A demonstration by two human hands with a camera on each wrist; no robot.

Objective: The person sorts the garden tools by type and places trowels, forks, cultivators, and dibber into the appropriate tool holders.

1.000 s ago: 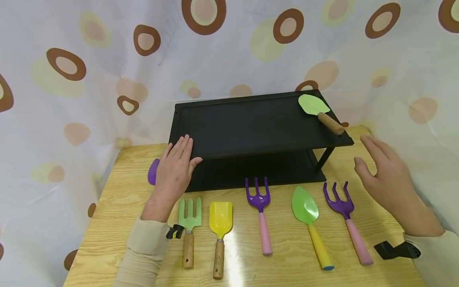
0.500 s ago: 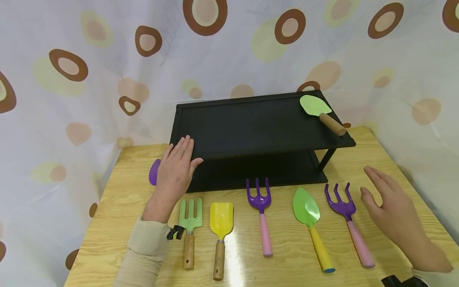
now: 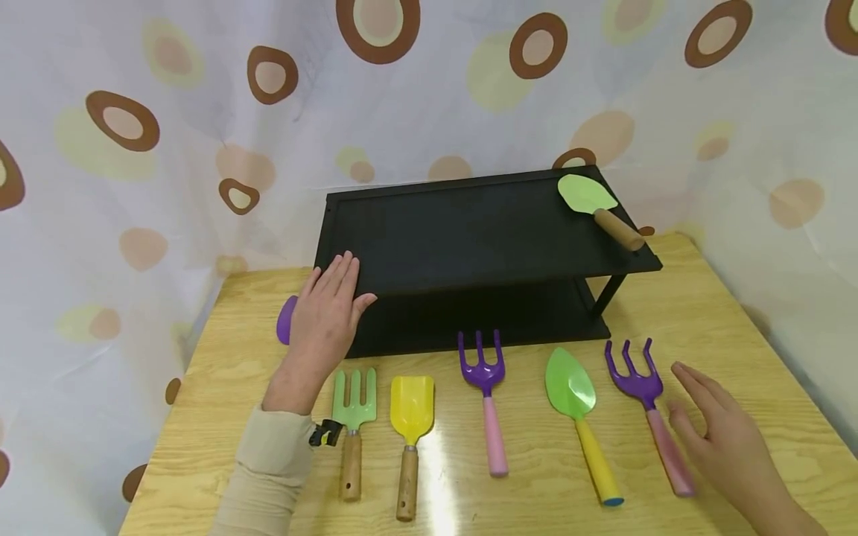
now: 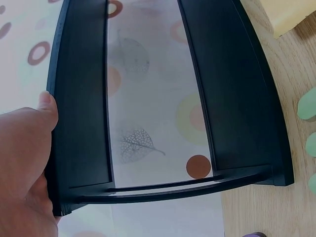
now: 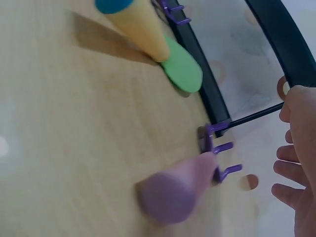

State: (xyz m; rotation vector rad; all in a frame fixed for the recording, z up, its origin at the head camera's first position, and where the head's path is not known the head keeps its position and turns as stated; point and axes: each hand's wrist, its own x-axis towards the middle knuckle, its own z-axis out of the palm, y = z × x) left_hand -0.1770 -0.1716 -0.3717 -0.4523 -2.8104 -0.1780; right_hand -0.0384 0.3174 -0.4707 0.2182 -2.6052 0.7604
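From where I stand, the person's left hand (image 3: 322,327) lies on the front left corner of a two-level black shelf (image 3: 456,231), its grip straight-fingered and flat on the upper board, the thumb out to the side. The shelf stands at the back of the wooden tabletop (image 3: 529,514), against a spotted cloth (image 3: 429,112).

Over on the right, the right hand (image 3: 727,439) hovers just beside a purple rake (image 3: 660,433) with a pink handle; its grip is spread, thumb apart from the fingers, and holds nothing. The rake lies in front of the shelf's right end, bent prongs toward the back.

To its left there's a green trowel (image 3: 581,426) with a yellow handle, then a purple fork (image 3: 491,408), a yellow scoop (image 3: 412,424) and a green fork (image 3: 354,424), all with handles toward the person. A pale green trowel (image 3: 599,214) sits on the shelf's upper right end. Something purple (image 3: 284,320) peeks out beside the left hand, mostly hidden.
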